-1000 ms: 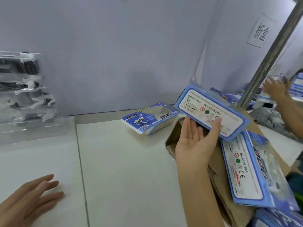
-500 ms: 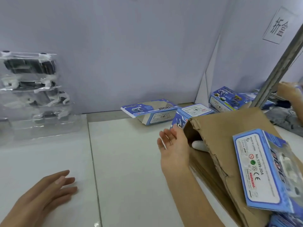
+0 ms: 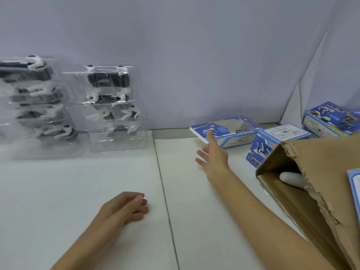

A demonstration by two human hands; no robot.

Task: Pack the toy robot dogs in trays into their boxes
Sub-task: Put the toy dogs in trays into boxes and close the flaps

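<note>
Two stacks of clear plastic trays with black-and-white toy robot dogs stand at the back left, one (image 3: 114,106) nearer the middle and one (image 3: 37,106) at the far left. An empty blue windowed box (image 3: 224,131) lies at the back centre. My right hand (image 3: 213,156) stretches toward it with straight fingers, the fingertips at its near left corner, holding nothing. A second blue box (image 3: 272,141) lies to its right against the cardboard. My left hand (image 3: 128,206) rests on the white table with loosely curled fingers, empty.
A large brown cardboard carton (image 3: 311,182) lies open on its side at the right, with a white object (image 3: 294,180) inside. Another blue box (image 3: 331,119) sits behind it, and one pokes in at the right edge (image 3: 354,190). A seam (image 3: 165,191) splits the white table.
My right hand has put down the blue box it held and moved left and forward to the empty windowed box. My left hand slid toward the middle and curled. The view turned left.
</note>
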